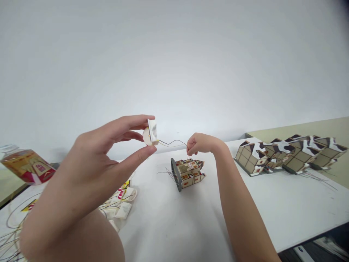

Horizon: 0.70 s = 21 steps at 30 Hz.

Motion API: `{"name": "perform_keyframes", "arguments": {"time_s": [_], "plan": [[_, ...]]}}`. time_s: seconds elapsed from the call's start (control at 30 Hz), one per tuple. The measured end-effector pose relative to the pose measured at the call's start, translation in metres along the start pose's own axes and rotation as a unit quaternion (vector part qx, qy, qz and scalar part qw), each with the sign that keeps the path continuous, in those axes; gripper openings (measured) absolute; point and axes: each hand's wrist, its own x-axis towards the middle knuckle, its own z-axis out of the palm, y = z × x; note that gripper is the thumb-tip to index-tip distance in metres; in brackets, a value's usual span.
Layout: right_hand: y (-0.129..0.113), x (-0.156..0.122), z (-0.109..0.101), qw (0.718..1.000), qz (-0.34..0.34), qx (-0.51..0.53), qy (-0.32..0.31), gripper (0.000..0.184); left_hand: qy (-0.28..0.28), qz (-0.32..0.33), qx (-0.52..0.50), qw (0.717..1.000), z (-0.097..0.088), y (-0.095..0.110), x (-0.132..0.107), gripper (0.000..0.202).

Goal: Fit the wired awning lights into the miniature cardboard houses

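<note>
My left hand [103, 153] is raised close to the camera and pinches a small white battery box [151, 133] between thumb and fingers. A thin wire [173, 142] runs from that box to my right hand [200, 143], which pinches the wire's other end just above a small cardboard model house [188, 173]. The house lies tipped on its side on the white table [191, 222], with more thin wires trailing from its left.
Several finished model houses [286, 153] with white and brown roofs stand in a row at the right. A drink bottle [24, 163] lies at the far left. A heap of white parts and wires [120, 203] sits under my left arm. The table's front edge runs at the lower right.
</note>
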Motion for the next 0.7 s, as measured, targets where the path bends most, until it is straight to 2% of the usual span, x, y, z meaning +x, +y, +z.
{"name": "perform_keyframes", "arguments": {"time_s": [0.23, 0.43, 0.7], "plan": [[0.005, 0.019, 0.010, 1.000, -0.001, 0.010, 0.014, 0.013, -0.011, -0.013, 0.022, 1.000, -0.001, -0.001, -0.001, 0.040], [0.000, 0.037, 0.024, 1.000, -0.023, -0.002, 0.013, 0.015, -0.014, -0.012, 0.033, 0.999, -0.003, -0.001, 0.000, 0.041], [-0.008, 0.040, 0.031, 0.999, -0.041, -0.011, -0.017, 0.013, 0.000, -0.020, 0.038, 0.999, -0.002, -0.003, -0.002, 0.040]]}}
